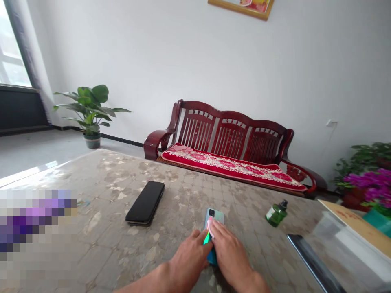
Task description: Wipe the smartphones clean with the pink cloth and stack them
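A blue-green phone [217, 215] lies back up on the patterned table [110, 244], its camera block at the far end. My right hand [229, 248] presses a small pink-white piece [210, 228] against the phone's back, fingers together. Beside it, my left hand [189, 254] is on the phone's left edge with its fingers closed; what it grips, if anything, is hidden. A bright green reflective patch shows between the two hands. To the left lies a black phone [146, 202], screen up. A green spray bottle [276, 213] stands to the right.
A dark flat item [314, 260] and a clear-covered box [360, 240] occupy the table's right side. Beyond the table is a red wooden bench [232, 138]. A potted plant [91, 108] stands at the back left, purple flowers [372, 185] at the right.
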`<state>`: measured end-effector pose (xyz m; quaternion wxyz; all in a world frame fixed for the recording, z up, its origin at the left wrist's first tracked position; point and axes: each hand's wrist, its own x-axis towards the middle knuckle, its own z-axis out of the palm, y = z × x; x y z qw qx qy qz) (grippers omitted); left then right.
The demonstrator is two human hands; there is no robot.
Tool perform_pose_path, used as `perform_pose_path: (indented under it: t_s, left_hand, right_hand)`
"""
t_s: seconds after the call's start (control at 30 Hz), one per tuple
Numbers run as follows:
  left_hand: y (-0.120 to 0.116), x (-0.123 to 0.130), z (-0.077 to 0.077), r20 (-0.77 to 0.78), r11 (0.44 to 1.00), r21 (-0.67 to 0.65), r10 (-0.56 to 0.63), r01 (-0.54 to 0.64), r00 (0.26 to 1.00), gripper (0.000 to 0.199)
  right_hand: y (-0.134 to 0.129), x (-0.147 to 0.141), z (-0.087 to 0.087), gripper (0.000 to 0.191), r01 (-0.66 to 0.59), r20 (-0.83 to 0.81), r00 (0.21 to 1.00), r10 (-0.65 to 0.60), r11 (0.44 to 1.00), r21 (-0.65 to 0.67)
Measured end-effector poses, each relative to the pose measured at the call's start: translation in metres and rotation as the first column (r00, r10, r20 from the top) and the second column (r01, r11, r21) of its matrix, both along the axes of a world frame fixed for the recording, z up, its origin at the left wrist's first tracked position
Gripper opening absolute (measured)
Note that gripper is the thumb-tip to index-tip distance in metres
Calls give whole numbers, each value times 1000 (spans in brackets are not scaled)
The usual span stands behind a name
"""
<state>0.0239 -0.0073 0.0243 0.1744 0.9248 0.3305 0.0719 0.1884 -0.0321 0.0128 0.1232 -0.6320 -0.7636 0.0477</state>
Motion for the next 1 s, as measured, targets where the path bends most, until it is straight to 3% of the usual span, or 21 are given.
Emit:
perform_pose_path:
  t_s: [0.23, 0.33, 0.57, 0.83, 1.0]
  left_hand:
    - [-1, 1, -1, -86, 998, 61, -23, 28, 996, 25]
    - [-1, 2, -5, -93, 996, 83, -36, 44, 995, 23]
    - [-1, 7, -9, -119, 981, 173, -72, 92, 990, 26]
    - [-4, 5, -11, -140, 975, 196, -77, 104, 987, 29]
    - [-3, 12, -26, -158, 957, 265, -77, 117, 984, 19]
  right_hand:
    - [31, 2, 3, 51, 124, 65, 990, -125, 992, 11]
    - [30, -1, 2, 52, 151, 93, 984, -153, 988, 24]
    - [7, -4, -9, 55, 35, 111, 993, -42, 997, 65]
    - [45, -9, -4, 51, 65, 131, 988, -78, 993, 99]
    - [20, -4, -9, 52, -26, 109, 994, 13, 993, 115]
